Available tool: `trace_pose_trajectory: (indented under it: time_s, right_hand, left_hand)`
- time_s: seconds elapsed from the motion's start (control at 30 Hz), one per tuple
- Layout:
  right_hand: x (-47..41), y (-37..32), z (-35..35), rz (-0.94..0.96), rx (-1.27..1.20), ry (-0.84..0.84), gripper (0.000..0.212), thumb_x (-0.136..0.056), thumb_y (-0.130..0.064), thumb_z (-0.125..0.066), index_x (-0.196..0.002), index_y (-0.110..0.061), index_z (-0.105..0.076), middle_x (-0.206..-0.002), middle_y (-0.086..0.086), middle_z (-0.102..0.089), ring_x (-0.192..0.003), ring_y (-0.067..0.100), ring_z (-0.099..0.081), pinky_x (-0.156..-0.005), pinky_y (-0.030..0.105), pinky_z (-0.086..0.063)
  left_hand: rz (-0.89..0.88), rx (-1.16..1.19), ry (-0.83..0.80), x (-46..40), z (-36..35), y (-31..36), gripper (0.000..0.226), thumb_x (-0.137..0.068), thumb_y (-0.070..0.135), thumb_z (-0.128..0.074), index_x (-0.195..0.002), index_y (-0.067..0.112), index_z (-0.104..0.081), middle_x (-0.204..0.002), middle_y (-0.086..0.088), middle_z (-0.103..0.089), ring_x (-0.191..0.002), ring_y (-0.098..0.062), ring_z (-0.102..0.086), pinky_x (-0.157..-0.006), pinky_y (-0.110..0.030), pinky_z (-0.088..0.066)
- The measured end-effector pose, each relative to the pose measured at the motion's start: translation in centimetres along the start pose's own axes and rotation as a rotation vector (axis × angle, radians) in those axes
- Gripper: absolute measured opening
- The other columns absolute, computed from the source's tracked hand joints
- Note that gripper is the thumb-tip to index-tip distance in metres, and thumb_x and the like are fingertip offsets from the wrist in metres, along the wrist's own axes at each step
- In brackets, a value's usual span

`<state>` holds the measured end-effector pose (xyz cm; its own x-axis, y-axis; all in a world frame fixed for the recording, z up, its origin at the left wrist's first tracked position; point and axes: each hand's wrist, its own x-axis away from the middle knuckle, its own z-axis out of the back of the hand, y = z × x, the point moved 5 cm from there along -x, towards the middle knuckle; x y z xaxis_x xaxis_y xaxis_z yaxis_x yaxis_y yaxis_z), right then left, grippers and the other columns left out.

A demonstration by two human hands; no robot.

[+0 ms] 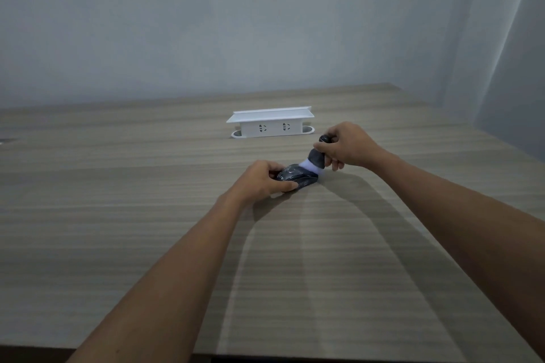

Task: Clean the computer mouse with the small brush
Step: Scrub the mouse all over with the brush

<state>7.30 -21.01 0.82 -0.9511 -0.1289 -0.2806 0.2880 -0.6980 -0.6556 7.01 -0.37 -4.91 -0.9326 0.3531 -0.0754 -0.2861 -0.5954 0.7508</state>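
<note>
1. Head view: a dark computer mouse (298,176) lies on a wood-grain table (147,186), about mid-table and nearer the person than a white socket box (269,124) that stands up from the table surface near the far edge.
2. The left hand (261,178) holds the mouse from its left side. The thumb lies along the near edge of the mouse and the other fingers curl over the far edge, so the mouse sits pinched between them, its right end sticking out past the fingertips.
3. The right hand (345,146) is wrapped around the dark handle of a small brush (317,158), fingers curled about it. The handle's top end shows above the index finger.
4. The brush tilts down and to the left. Its pale bristles touch the upper right part of the mouse, just beside the left hand's fingertips.
5. The two hands are near each other but apart, the right one higher and farther from the person.
6. Both forearms are bare and cast shadows on the table.
</note>
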Motion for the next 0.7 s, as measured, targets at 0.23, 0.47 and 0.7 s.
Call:
trace_pose_trajectory:
  time_s: [0.23, 0.47, 0.7]
  right_hand:
    - [-0.4, -2.8, -1.2, 0.044, -0.072, -0.005, 0.02, -0.092, -0.011, -0.063, -0.075, -0.003, -0.065, -0.057, 0.009, -0.072, -0.037, 0.012, -0.064, -0.038, 0.02, -0.048]
    - [-0.7, -0.7, -0.5, -0.051, -0.024, -0.033, 0.022, -0.094, -0.007, -0.059, -0.073, 0.0, -0.063, -0.061, 0.013, -0.072, -0.037, 0.012, -0.064, -0.039, 0.02, -0.049]
    - [-1.1, -1.3, -1.5, -0.076, -0.126, -0.028, 0.023, -0.094, -0.007, -0.059, -0.072, -0.002, -0.065, -0.053, 0.006, -0.071, -0.038, 0.015, -0.065, -0.039, 0.02, -0.049]
  left_hand:
    - [0.003, -0.064, -0.014, -0.3, 0.8, 0.3, 0.042, -0.08, 0.036, -0.082, -0.117, 0.016, -0.076, -0.101, -0.006, -0.079, -0.088, -0.021, -0.071, -0.079, -0.035, -0.055]
    - [0.015, -0.04, -0.037, -1.0, 0.4, 0.0, 0.039, -0.08, 0.032, -0.083, -0.115, 0.016, -0.077, -0.101, -0.005, -0.08, -0.099, -0.025, -0.075, -0.092, -0.04, -0.057]
    - [0.049, -0.086, -0.065, -1.7, 0.6, 0.0, 0.036, -0.079, 0.028, -0.083, -0.113, 0.015, -0.078, -0.098, -0.002, -0.079, -0.086, -0.017, -0.07, -0.08, -0.03, -0.053]
